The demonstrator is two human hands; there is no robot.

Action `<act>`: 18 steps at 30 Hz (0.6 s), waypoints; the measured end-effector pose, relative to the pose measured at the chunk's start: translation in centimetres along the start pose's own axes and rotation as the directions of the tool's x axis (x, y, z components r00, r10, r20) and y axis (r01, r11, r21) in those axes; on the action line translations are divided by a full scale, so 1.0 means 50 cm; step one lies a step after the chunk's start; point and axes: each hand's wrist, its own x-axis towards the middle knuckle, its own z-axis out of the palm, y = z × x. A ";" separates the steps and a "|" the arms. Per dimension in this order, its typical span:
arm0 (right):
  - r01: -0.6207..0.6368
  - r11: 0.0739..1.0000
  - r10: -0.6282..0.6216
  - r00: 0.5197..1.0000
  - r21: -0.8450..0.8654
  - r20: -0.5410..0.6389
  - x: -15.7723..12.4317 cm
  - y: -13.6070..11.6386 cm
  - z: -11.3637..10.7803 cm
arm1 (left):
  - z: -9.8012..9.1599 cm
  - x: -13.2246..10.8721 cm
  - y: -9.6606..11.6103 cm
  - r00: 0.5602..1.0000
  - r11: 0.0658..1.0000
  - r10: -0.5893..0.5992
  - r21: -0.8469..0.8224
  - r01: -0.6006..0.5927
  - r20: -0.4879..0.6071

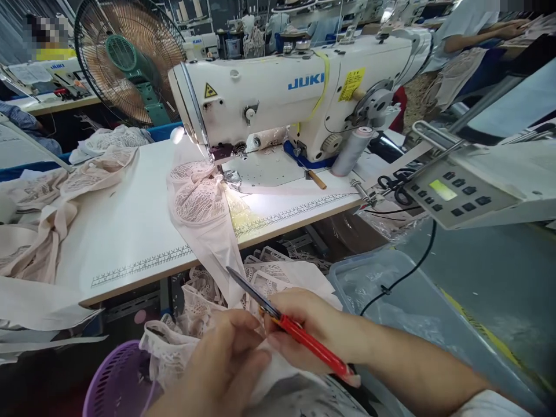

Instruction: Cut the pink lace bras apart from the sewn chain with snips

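Observation:
My right hand [304, 321] is wrapped round a pair of red-handled scissors [315, 344]. Their dark blades point up and left, and look closed together. My left hand [230, 353] is beside it, fingers pinched at the edge of pale pink lace fabric [200, 310] lying over my lap. The fingertips of both hands nearly meet, and what lies between them is partly hidden. Beyond the blade tips, a pale pink lace bra [195, 197] rests under the needle of the sewing machine [278, 92], its long end hanging over the table edge.
More lace bras [102, 165] lie piled on the left of the white table [130, 231]. A purple basket [108, 376] stands below left, a clear plastic bin [391, 278] on the right. A control panel [452, 191] juts out at right. Behind are a large fan [125, 58] and other people.

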 end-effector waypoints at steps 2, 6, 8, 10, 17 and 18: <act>0.072 0.993 -0.077 0.996 -0.098 -0.054 -0.013 0.012 -0.026 | -0.019 0.013 -0.022 0.973 0.925 0.224 0.304 -0.229 0.053; -0.012 0.967 -0.057 0.963 -0.254 -0.263 -0.046 0.043 -0.086 | -0.076 0.025 -0.067 0.897 0.593 0.397 0.691 -0.413 0.196; -0.129 0.942 0.009 0.932 -0.309 -0.361 -0.060 0.057 -0.107 | -0.102 0.027 -0.083 0.905 0.549 0.378 0.739 -0.391 0.198; -0.201 0.928 0.071 0.921 -0.313 -0.382 -0.068 0.069 -0.118 | -0.121 0.027 -0.091 0.918 0.574 0.337 0.727 -0.377 0.209; -0.257 0.839 -0.020 0.866 -0.479 -0.500 -0.052 0.083 -0.119 | -0.136 0.036 -0.055 0.941 0.714 0.174 0.621 -0.324 0.291; -0.216 0.839 -0.087 0.853 -0.499 -0.515 -0.048 0.076 -0.115 | -0.132 0.039 -0.042 0.939 0.732 0.158 0.602 -0.319 0.306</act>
